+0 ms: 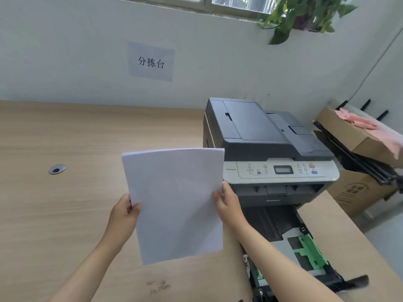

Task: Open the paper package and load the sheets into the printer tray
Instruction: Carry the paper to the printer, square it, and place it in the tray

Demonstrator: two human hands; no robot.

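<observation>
I hold a stack of white sheets (176,203) upright above the wooden table, just left of the printer. My left hand (125,211) grips its left edge and my right hand (226,200) grips its right edge. The grey printer (266,144) stands on the table at the right. Its paper tray (283,227) is pulled out toward me, with green guides (309,251) showing inside and no sheets visible in it. My right forearm crosses over the tray's left side. No paper package is in view.
The wooden table (65,203) has a round cable grommet (57,169) at the left. Cardboard boxes (357,192) with a pink cloth (359,122) stand right of the printer. A paper sign (151,61) hangs on the wall, and a plant (305,14) sits on the windowsill.
</observation>
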